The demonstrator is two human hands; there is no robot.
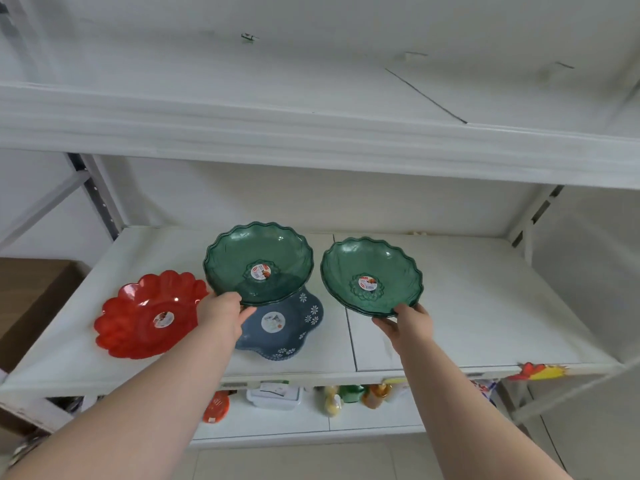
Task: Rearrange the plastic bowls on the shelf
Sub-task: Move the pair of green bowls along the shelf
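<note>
My left hand point(221, 315) pinches the near rim of one green bowl point(258, 261), thumb on top, tilting it up above the blue bowl point(282, 327) so it clears that one's edge. My right hand point(410, 323) grips the second green bowl point(372, 275) the same way, held off to the right over bare shelf point(485, 306), likely its new spot. The red bowl point(149, 315) lies flat at left, untouched.

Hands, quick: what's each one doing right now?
Left hand: closed on the near rim of the left green bowl.
Right hand: closed on the near rim of the right green bowl.
</note>
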